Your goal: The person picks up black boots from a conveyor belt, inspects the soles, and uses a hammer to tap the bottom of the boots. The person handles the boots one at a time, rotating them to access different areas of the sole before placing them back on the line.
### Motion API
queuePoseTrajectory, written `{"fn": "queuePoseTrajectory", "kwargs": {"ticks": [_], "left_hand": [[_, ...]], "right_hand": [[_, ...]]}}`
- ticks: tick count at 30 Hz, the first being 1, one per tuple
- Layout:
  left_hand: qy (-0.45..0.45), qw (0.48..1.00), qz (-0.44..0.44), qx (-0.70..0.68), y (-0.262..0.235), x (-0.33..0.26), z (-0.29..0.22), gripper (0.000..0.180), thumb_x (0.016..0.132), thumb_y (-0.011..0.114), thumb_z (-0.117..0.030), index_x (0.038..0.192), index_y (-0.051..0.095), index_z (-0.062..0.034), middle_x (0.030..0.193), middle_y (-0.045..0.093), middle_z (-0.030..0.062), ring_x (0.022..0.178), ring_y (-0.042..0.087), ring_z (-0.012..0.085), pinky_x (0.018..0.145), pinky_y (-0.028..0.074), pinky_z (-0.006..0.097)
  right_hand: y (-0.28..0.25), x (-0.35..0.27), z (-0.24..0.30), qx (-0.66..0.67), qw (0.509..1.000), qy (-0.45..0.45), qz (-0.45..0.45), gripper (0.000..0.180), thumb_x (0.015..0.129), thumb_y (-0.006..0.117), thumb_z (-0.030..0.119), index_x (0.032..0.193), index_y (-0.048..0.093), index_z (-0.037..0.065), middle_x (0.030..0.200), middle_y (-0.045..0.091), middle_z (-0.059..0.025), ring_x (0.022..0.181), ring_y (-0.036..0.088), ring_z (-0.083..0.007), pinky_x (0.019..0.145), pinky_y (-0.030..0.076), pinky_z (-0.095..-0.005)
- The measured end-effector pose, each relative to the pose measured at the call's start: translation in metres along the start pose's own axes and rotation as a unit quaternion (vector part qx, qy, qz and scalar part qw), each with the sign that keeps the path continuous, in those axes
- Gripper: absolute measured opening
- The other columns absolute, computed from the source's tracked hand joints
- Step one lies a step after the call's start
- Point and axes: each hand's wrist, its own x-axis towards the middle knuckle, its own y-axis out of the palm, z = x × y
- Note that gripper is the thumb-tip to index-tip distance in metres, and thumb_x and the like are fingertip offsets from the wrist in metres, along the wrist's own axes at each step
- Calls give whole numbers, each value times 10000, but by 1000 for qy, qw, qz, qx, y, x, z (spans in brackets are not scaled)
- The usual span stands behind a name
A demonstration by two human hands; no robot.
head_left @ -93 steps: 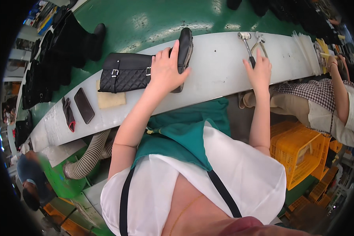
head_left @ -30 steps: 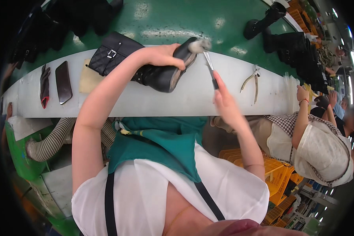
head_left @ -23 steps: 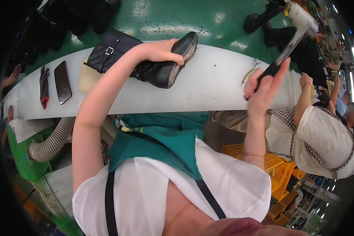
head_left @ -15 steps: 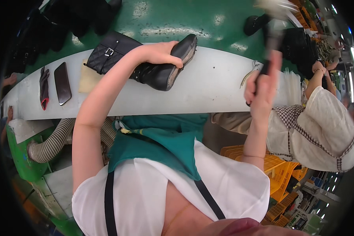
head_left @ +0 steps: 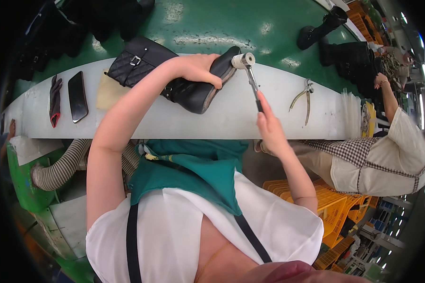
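A black boot [head_left: 193, 95] with a quilted, buckled shaft lies on its side on the white table. My left hand [head_left: 200, 70] is wrapped round its foot, thumb against the edge of the sole. In my right hand [head_left: 270, 123] is a hammer [head_left: 251, 78] with a black grip, a metal shank and a pale cylindrical head. The hammer's head meets the sole edge near the toe; whether it presses there I cannot tell. To the right of my right hand lies a pair of pliers [head_left: 307, 96], its handles spread.
At the left of the table [head_left: 250, 125] lie a dark glove [head_left: 55, 99] with a red cuff, a phone [head_left: 78, 96] and a beige sheet [head_left: 109, 96]. More black boots [head_left: 323, 28] stand beyond. A co-worker [head_left: 382, 153] is at the right, near orange crates [head_left: 333, 210].
The hammer has swung down and left, from raised at the upper right to the boot's sole near the toe. My left hand keeps its hold; the boot has shifted slightly.
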Motion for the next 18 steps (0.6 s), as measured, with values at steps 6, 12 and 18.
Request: {"fn": "queuePoseTrajectory", "kwargs": {"ticks": [6, 12, 18], "left_hand": [[1, 1000, -19, -25, 6, 0, 5, 988, 575, 715, -504, 1344, 407, 36, 1110, 626, 238, 971, 637, 310, 822, 513, 355], [15, 997, -63, 46, 13, 4, 8, 945, 600, 704, -434, 1355, 389, 39, 1139, 594, 251, 978, 613, 343, 847, 490, 365], [38, 974, -159, 158, 31, -3, 1, 967, 605, 703, -439, 1401, 359, -12, 1189, 557, 253, 1108, 512, 378, 980, 386, 411]], "right_hand": [[-14, 1, 32, 143, 978, -69, -136, 534, 1007, 356, 198, 1510, 191, 123, 672, 413, 29, 521, 332, -41, 476, 337, -170], [10, -23, -34, 39, 992, 121, -20, 560, 988, 344, 118, 1520, 179, 177, 692, 356, 16, 621, 367, -87, 613, 373, -232], [-16, -23, -79, -404, 889, 63, -206, 477, 975, 438, 155, 1444, 353, 151, 943, 574, -105, 832, 578, -258, 734, 475, -363]]}}
